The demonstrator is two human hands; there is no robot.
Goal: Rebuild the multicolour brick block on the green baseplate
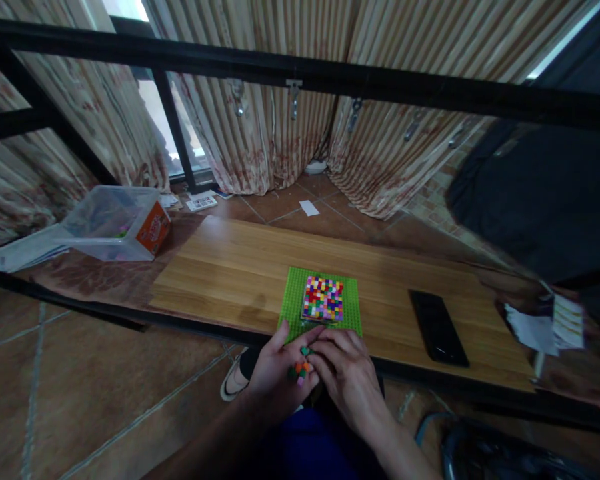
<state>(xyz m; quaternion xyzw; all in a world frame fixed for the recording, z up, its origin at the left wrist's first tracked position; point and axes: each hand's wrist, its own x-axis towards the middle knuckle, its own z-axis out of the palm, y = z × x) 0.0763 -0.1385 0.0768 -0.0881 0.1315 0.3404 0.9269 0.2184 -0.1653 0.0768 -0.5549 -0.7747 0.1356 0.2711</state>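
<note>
My left hand is turned palm up and cupped, with several small toy bricks in orange, green and pink lying in it. Over its fingers, my right hand has thumb and fingertips pinched at a dark green toy brick. Just beyond both hands lies a green studded baseplate near the table's front edge. On it sits a square block of multicoloured bricks, its top a mix of red, yellow, white, purple and other colours.
The wooden board spans the table. To the right lies a black phone, with papers farther right. A clear plastic bin holding some bricks stands at left. A black metal bar crosses ahead, before striped curtains.
</note>
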